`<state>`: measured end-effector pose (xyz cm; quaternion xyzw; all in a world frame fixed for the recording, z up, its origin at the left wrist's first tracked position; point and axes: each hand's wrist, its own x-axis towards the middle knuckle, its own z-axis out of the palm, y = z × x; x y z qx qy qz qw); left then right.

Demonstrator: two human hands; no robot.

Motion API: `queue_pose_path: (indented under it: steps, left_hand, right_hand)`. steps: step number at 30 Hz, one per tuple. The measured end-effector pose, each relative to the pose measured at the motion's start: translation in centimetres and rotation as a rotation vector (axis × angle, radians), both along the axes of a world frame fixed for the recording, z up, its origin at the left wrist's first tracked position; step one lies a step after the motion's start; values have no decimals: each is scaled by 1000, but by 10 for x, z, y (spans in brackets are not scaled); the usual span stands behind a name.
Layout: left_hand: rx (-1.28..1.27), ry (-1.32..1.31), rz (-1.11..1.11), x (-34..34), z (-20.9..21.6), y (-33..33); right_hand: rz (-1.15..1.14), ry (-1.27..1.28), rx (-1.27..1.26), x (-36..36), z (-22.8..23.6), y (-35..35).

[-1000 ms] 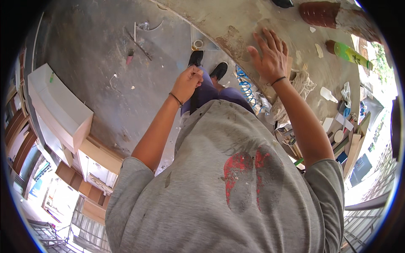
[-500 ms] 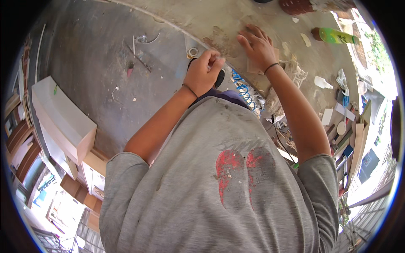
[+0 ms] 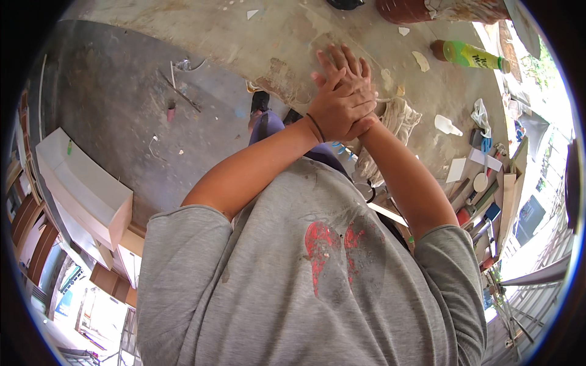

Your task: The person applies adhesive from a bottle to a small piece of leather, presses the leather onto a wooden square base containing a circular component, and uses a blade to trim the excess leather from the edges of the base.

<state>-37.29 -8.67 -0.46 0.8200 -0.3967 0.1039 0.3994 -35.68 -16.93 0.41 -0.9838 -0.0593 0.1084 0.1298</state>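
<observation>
My left hand [image 3: 342, 110] lies across the back of my right hand, its fingers wrapped over it. Beneath it, my right hand [image 3: 345, 61] is stretched out over the worktable [image 3: 287, 46], fingers apart and pointing toward the far side. Whether anything lies under the right palm is hidden. A crumpled off-white cloth [image 3: 400, 122] rests at the table's near edge, just right of my hands. Farther right are a white plastic piece [image 3: 447, 125] and a green-labelled bottle [image 3: 470, 55] lying on its side.
A reddish-brown container [image 3: 403, 9] stands at the far edge of view. Tools and wood strips crowd a rack [image 3: 488, 201] at right. On the grey floor [image 3: 116, 91] lie a thin stick [image 3: 180, 91] and small scraps. A long white box-like panel [image 3: 82, 183] stands at left.
My left hand has moved right from its spot above the floor onto my right hand. The right hand has shifted left along the table. My view has turned slightly.
</observation>
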Motion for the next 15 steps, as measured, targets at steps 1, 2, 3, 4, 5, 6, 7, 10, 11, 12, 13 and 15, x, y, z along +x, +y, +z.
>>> queue_pose_path:
  steps: [1, 2, 3, 4, 5, 6, 7, 10, 11, 12, 13, 15]
  left_hand:
    - [0, 5, 4, -2, -1, 0]
    - [-27, -9, 12, -3, -1, -2]
    - [-55, -23, 19, -3, -2, -4]
    - [-61, -24, 19, 1, -4, -5]
    - [-48, -36, 22, 3, -5, -2]
    - [-34, -48, 26, 3, -5, 1]
    - [-32, -45, 30, -2, -5, 0]
    - [-62, -74, 24, 2, 1, -1]
    - [-77, -62, 25, 5, 1, -2]
    - [-92, -48, 25, 8, 1, -2]
    - [-90, -59, 21, 9, 2, -2]
    - [-318, 156, -26, 15, 4, 0]
  right_hand:
    - [4, 5, 0, -2, -9, -3]
    - [32, -123, -7, -5, -17, -7]
    - [60, -252, -14, -7, -25, -12]
    - [61, -252, -21, -6, -33, -18]
    - [64, -294, -17, -7, -31, -13]
    - [69, -338, -22, -6, -29, -13]
    - [67, -358, -25, -8, -29, -16]
    - [83, -301, -99, -7, -21, -14]
    - [86, -252, -145, -5, -18, -15]
    - [89, -199, -186, -4, -16, -15]
    - [87, -151, -220, -3, -13, -16]
    - [90, -124, -252, 1, -14, -16]
